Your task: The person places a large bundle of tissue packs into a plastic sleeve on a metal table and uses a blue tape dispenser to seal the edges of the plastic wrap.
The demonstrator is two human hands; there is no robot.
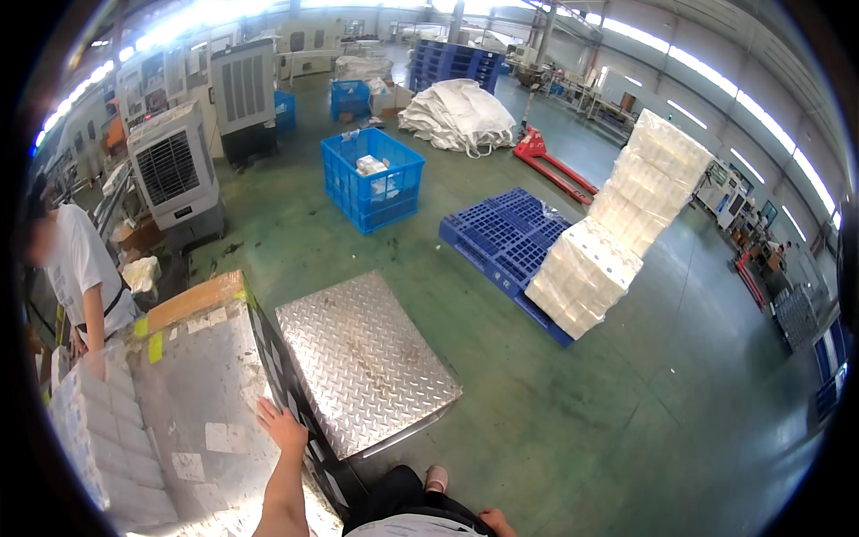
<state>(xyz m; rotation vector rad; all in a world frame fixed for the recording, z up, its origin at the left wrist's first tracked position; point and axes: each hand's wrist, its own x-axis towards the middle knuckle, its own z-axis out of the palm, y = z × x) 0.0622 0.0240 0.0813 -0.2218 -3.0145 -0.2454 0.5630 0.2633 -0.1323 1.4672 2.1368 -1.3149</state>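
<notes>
My left hand (pixel 284 428) lies on the edge of a worn metal tabletop (pixel 210 376), its fingers stretched out and holding nothing. Low in the picture, my right hand (pixel 497 521) hangs beside my body over the floor. Only part of it shows, so its grip cannot be made out. White plastic-wrapped packs (pixel 107 430) stand in a row along the tabletop's left side. A co-worker's arm (pixel 93 318) reaches down to the far end of that row. Just right of the table is a low diamond-plate metal platform (pixel 367 358).
A blue pallet (pixel 506 237) bears tall stacks of wrapped white packs (pixel 591 273). Behind it sits a red pallet jack (pixel 550 166). Farther off are a blue crate (pixel 371 188), a heap of white sacks (pixel 461 116), stacked blue pallets (pixel 456 64) and an air cooler (pixel 174 166).
</notes>
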